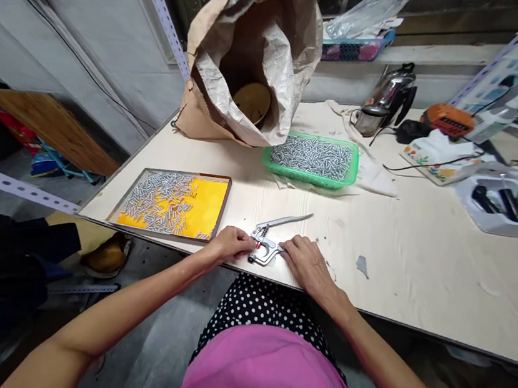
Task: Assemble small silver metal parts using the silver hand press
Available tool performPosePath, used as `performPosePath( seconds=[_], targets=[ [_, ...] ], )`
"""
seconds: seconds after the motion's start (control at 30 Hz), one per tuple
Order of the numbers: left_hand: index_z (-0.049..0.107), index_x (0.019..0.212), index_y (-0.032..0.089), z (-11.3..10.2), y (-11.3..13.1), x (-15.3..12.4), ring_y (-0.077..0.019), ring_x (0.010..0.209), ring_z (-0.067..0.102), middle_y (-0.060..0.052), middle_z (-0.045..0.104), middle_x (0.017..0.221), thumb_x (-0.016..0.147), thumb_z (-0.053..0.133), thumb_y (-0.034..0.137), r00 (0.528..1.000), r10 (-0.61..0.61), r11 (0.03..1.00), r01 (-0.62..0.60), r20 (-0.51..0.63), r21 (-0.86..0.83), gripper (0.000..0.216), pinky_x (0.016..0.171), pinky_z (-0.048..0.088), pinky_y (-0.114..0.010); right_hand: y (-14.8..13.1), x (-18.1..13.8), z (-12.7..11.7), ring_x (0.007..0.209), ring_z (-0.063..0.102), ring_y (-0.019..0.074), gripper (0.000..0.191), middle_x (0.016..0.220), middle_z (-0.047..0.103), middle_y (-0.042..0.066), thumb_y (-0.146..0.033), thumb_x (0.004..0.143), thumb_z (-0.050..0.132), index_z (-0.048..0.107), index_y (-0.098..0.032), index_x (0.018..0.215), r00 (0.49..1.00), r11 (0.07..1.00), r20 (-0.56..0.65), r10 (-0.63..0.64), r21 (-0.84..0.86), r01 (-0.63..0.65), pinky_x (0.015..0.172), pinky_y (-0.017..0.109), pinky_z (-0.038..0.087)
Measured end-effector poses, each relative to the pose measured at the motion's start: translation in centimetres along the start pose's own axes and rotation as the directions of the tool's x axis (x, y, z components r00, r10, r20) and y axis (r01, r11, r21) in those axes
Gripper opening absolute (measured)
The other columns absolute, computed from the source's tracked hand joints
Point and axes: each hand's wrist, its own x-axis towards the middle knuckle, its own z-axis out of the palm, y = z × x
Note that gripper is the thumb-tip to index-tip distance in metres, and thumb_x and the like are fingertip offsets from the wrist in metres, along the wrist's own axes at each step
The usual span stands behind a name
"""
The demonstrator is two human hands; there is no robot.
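Note:
A silver plier-like hand press (270, 238) lies on the pale wooden table (420, 264) near its front edge, its long handle pointing up and right. My left hand (230, 243) is closed in a pinch at the tool's left jaw; what it holds is too small to make out. My right hand (303, 261) rests on the tool's right side, fingers curled against it. A yellow tray (208, 203) with several small metal pieces sits to the left. A green basket (309, 176) full of similar metal pieces stands behind the tool.
A big open brown paper sack (252, 55) stands at the back left. Behind the basket are a metal kettle (386, 99), an orange device (447, 119), cables and a white tray (505, 208) at the right. Perforated metal shelf posts (161, 12) flank the table.

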Motion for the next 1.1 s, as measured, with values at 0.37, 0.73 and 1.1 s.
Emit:
performPosePath(
  seconds=[0.37,0.73,1.1],
  targets=[
    [0.059,0.064,0.016,0.0,0.6,0.4,-0.0064,0.036,0.033,0.007,0.044,0.041,0.066,0.070,0.044,0.981,-0.177,0.981,0.169,0.082,0.095,0.031,0.039,0.020,-0.022,0.3,0.0,1.1,0.086,0.052,0.0209,0.013,0.093,0.061,0.006,-0.027,0.096,0.053,0.064,-0.020,0.100,0.996,1.000,-0.092,-0.001,-0.031,-0.002,0.073,0.033,0.033],
    [0.056,0.057,0.015,-0.5,2.7,1.4,-0.0071,0.040,0.040,0.005,0.049,0.044,0.061,0.078,0.042,0.921,-0.338,0.932,0.298,0.197,0.207,0.035,0.043,0.024,-0.021,0.2,-0.2,1.1,0.090,0.052,0.0228,0.016,0.097,0.061,0.008,-0.027,0.096,0.052,0.064,-0.020,0.103,0.998,1.000,-0.052,0.020,0.007,-0.020,0.076,0.035,0.036],
    [0.058,0.059,0.015,-0.7,1.8,1.5,-0.0064,0.040,0.038,0.005,0.050,0.046,0.061,0.079,0.040,0.922,-0.327,0.940,0.295,0.209,0.169,0.033,0.042,0.025,-0.021,5.1,2.0,-2.0,0.145,0.014,0.0421,0.107,0.154,0.029,0.024,-0.072,0.071,0.062,0.026,-0.012,0.151,0.984,0.999,0.175,-0.040,-0.004,0.041,0.111,0.062,0.017]
  ],
)
